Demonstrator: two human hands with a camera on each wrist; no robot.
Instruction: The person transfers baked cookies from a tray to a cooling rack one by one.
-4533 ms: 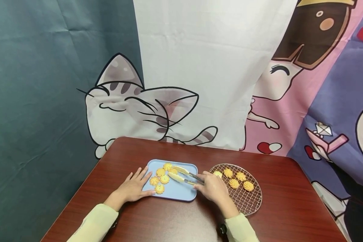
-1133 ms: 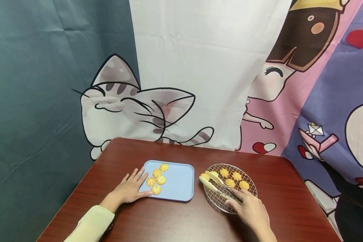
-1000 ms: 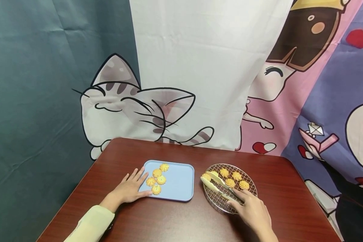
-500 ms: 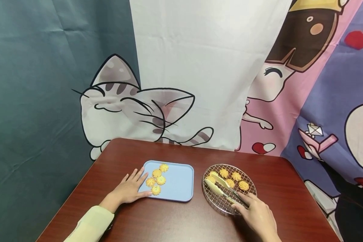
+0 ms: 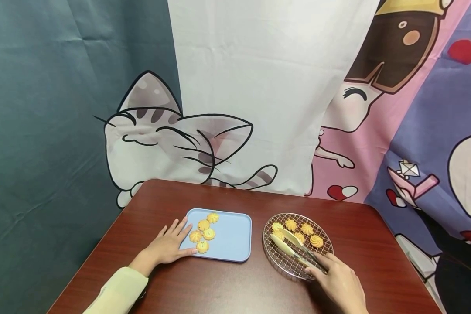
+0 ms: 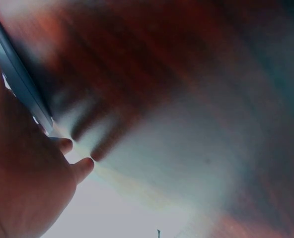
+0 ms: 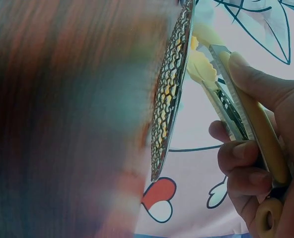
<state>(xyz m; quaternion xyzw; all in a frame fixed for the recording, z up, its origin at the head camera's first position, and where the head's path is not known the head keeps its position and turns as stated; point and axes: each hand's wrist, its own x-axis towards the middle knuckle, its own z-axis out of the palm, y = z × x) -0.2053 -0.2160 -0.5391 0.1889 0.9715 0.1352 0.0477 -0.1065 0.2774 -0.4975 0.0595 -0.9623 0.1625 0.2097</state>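
Observation:
In the head view my right hand (image 5: 343,281) grips a pair of tongs (image 5: 294,249) with pale yellow tips. The right wrist view shows the thumb on one arm of the tongs (image 7: 236,94) and curled fingers on the other. Their tips point left, low over a round wire rack (image 5: 284,264), right at a golden piped cookie (image 5: 278,237) near its left side. More piped cookies (image 5: 316,241) lie on this rack. My left hand (image 5: 165,247) rests with spread, straight fingers against the left edge of a blue tray (image 5: 231,240), beside several cookies (image 5: 209,233).
Everything stands on a dark red-brown wooden table (image 5: 216,288). The rack is to the right of the tray, with a narrow strip of table between. Behind the table hangs a printed curtain (image 5: 274,87) with a cartoon cat.
The tongs have gone from the tray to the rack, and one cookie from the tray is now on the rack. Lately tongs and cookie shifted slightly right. My left hand stays at the tray.

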